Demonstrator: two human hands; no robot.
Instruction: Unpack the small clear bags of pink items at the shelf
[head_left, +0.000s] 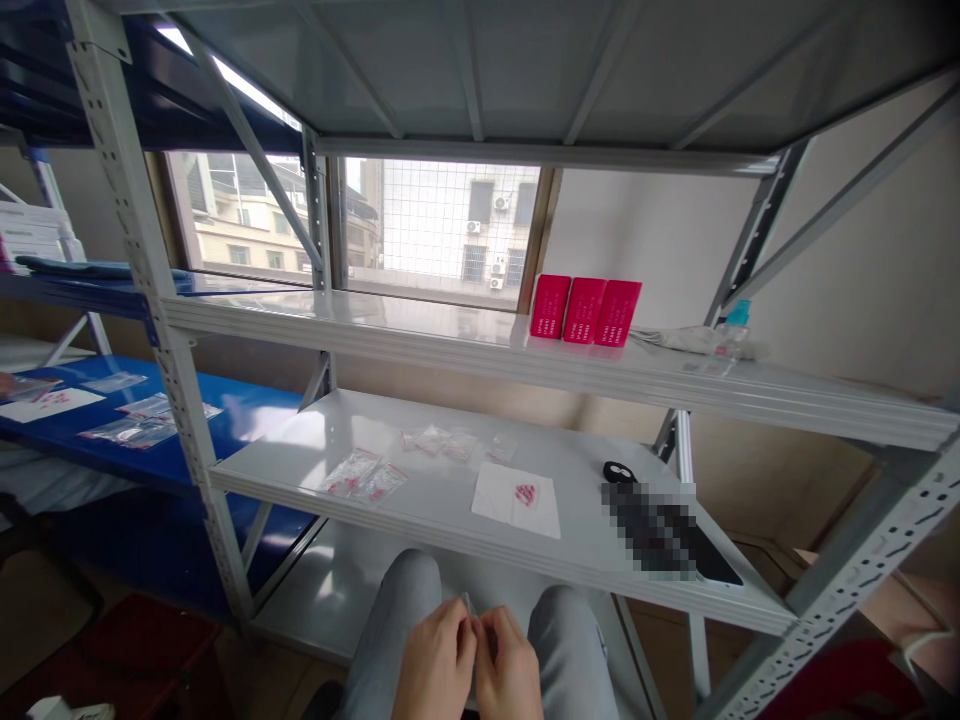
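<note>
My left hand (439, 660) and my right hand (506, 665) meet between my knees, below the shelf's front edge. Both have curled fingers pressed together. A small pale, see-through edge pokes up between the fingertips; what it belongs to is mostly hidden. On the shelf above them, a white paper sheet (491, 500) bears a little heap of pink-red pieces (526, 495). Left of it lie small clear zip bags (352, 470) with pink bits inside. Farther back are more clear bags (431, 440), and a single clear bag (501, 446) lies behind the paper.
The grey metal shelf (285, 450) has an upright post (172, 400) at left. Dark, partly blurred items (652, 530) lie at right. Pink-red boxes (581, 310) and a blue-capped bottle (735, 330) stand on the upper shelf. A blue shelf (247, 400) at left holds more bags.
</note>
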